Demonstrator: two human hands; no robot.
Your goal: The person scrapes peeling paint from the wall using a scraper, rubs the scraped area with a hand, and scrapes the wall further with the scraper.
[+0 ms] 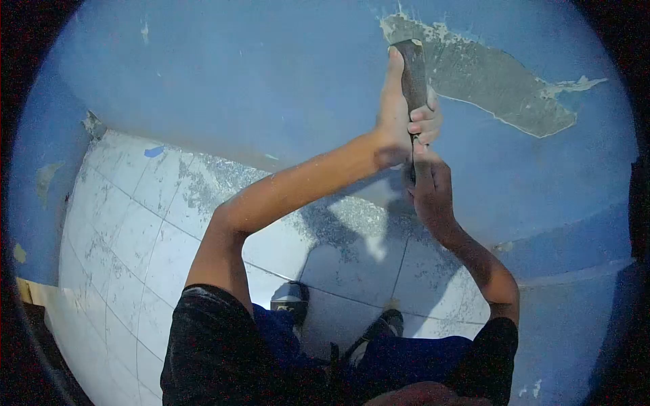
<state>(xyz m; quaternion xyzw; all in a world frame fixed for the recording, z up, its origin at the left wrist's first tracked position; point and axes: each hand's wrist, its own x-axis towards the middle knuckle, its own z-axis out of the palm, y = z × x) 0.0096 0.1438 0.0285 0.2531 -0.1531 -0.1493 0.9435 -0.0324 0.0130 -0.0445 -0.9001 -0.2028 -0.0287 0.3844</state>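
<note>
A long, dark, flat-sided tool (414, 78) is held upright against the blue wall (271, 74), its upper end at the edge of a bare grey patch (484, 74). I cannot make out its exact kind. My left hand (398, 115) is closed round its middle, the thumb stretched up along one side and the fingers wrapped over the other. Just below, my right hand (433, 193) is closed on the tool's narrow lower end, which the fingers partly hide. Ragged paint edges surround the grey patch.
White floor tiles (128, 223) with grey dust and paint flecks lie below. A blue paint chip (154, 151) rests near the wall's foot. My shoes (290, 301) stand close to the wall. Another blue wall (40, 189) rises at the left, with a wooden edge (26, 291) beside it.
</note>
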